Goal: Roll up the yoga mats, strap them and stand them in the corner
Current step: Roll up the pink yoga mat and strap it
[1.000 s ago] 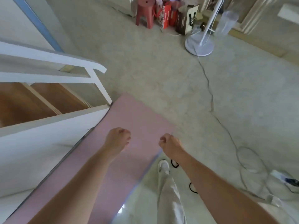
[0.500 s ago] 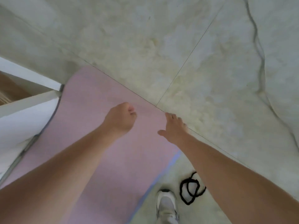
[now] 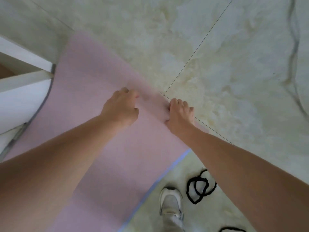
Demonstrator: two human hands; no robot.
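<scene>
The pink mat [image 3: 103, 148] lies flat on the pale stone floor [image 3: 234, 81], unrolled, its long left side running against a white unit [image 3: 25, 94] and its far end crossing in front of me at a slant. My right hand [image 3: 180, 114] sits right on that far end, close to the mat's right corner, with the fingers [image 3: 184, 104] curled down over the edge and the thumb tucked against the pink surface, so I have the edge in my grasp there. My left hand [image 3: 120, 108] is further left, just inside the same far edge, knuckles up and fingers bent toward the mat; the spot at its fingertips is blurred, and I cannot tell whether it has hold of the mat or only rests on it. A thin blue line shows along the mat's right edge. Just off that edge, on the floor, my shoe [image 3: 171, 206] stands, and a black strap [image 3: 199, 188] lies looped just beside it, partly under my right forearm. A grey cable [image 3: 294, 47] trails along the floor well apart, at the far right.
</scene>
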